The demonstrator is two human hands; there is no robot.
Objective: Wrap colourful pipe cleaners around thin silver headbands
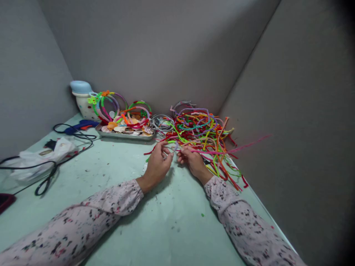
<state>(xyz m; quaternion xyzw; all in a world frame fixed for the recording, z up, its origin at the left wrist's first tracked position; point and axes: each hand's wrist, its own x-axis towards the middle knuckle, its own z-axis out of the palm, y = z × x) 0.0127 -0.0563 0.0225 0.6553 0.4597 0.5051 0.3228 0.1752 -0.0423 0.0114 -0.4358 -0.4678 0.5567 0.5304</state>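
Note:
My left hand (158,162) is closed in a pinch on a small ring (176,147) wrapped in green and pale purple; my fingers hide part of it. Beside it, the fingers of my right hand (194,162) are closed on a long pink pipe cleaner (249,144), whose free end sticks out far to the right. Its inner end lies close to the ring, and I cannot tell whether the two touch. Just behind both hands spreads a tangled heap of coloured pipe cleaners (194,123). Something with a black and yellow handle (211,169) pokes out by my right wrist.
A metal tray (126,136) of shells and wrapped hoops stands at the back, near coiled grey wire (162,122). Further left are a lidded cup (83,101), a blue tool (80,125), a white plastic bag (41,159) and a looping black cable (52,173). Grey walls enclose the table.

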